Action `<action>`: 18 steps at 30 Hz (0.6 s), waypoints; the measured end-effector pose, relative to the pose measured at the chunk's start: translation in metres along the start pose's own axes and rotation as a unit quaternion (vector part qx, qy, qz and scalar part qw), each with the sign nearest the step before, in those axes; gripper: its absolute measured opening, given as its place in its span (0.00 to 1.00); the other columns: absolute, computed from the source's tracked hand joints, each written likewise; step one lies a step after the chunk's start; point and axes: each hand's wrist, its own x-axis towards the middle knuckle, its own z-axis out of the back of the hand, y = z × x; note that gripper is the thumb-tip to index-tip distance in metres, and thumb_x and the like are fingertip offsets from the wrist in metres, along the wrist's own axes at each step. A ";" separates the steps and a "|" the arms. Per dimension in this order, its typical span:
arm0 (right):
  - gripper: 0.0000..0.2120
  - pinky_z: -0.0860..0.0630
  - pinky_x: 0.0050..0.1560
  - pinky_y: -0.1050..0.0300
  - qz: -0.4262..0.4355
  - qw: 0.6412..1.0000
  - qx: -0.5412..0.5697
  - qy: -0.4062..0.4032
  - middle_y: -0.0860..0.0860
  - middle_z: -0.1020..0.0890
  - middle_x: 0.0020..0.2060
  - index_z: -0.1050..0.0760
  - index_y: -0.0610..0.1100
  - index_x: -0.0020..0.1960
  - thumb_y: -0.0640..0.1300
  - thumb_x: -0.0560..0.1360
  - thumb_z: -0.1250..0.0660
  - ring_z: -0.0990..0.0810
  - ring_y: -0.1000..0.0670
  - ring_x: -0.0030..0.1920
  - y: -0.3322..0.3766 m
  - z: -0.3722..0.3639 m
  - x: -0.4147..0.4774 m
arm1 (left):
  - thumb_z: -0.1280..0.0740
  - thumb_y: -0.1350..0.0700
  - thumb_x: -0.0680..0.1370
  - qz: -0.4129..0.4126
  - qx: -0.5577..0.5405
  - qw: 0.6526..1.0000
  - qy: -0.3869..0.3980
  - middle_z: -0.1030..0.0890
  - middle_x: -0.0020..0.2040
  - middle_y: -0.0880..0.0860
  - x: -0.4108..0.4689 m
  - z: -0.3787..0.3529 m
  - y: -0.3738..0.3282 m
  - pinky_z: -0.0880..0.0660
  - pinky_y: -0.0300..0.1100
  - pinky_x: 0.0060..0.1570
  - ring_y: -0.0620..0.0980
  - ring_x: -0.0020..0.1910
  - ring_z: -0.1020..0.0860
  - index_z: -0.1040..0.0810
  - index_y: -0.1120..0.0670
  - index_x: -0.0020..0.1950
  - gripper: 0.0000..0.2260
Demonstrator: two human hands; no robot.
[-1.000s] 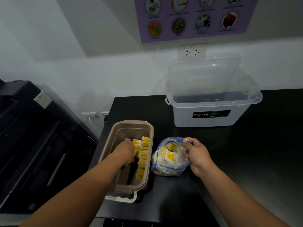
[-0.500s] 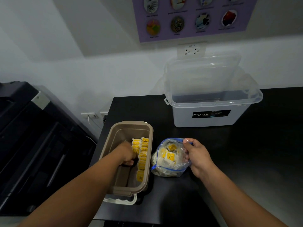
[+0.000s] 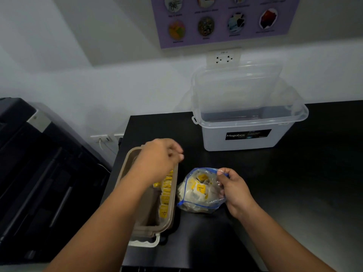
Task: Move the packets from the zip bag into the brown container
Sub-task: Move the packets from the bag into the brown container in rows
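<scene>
Yellow-labelled white packets (image 3: pixel 200 188) partly fill the clear blue-rimmed zip bag (image 3: pixel 198 206); others stand in a row inside the brown plastic container (image 3: pixel 173 203) just beside it. The left hand (image 3: pixel 157 160) has lifted out of the container, fingers loosely curled, seemingly empty: a batch looks delivered. The right hand (image 3: pixel 233 190) pinches the bag's mouth. The container hugs the left edge of the black surface (image 3: pixel 284 183); open room lies rightward.

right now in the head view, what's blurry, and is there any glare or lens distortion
Head view: the left hand is motion-blurred, so its grip is unreadable; the right hand pinching the zip bag is sharper. Head view: dim, even light, only a faint sheen on the black counter; the wide lens slants the purple poster, whose captions are too soft to read.
</scene>
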 end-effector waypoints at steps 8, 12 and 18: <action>0.06 0.16 0.52 0.45 -0.015 1.000 0.006 -0.009 0.42 0.14 0.51 0.20 0.46 0.57 0.41 0.84 0.35 0.14 0.43 0.52 0.002 0.002 0.002 | 0.29 0.53 0.78 -0.125 0.284 0.928 0.208 0.18 0.49 0.50 0.028 -0.088 -0.025 0.19 0.48 0.49 0.50 0.46 0.19 0.17 0.48 0.57 0.09; 0.06 0.16 0.50 0.46 -0.023 0.999 0.023 0.000 0.43 0.14 0.49 0.20 0.46 0.58 0.43 0.84 0.35 0.13 0.45 0.49 0.004 0.003 0.004 | 0.31 0.58 0.79 -0.117 0.373 0.891 0.229 0.20 0.45 0.53 0.040 -0.108 -0.021 0.20 0.47 0.46 0.52 0.44 0.20 0.19 0.55 0.58 0.09; 0.06 0.19 0.42 0.53 -0.024 0.999 0.022 -0.004 0.43 0.14 0.47 0.20 0.45 0.57 0.42 0.84 0.36 0.14 0.48 0.44 0.005 0.003 0.004 | 0.29 0.56 0.78 -0.088 0.382 0.885 0.252 0.20 0.47 0.53 0.050 -0.121 -0.017 0.20 0.48 0.47 0.52 0.45 0.20 0.19 0.53 0.57 0.08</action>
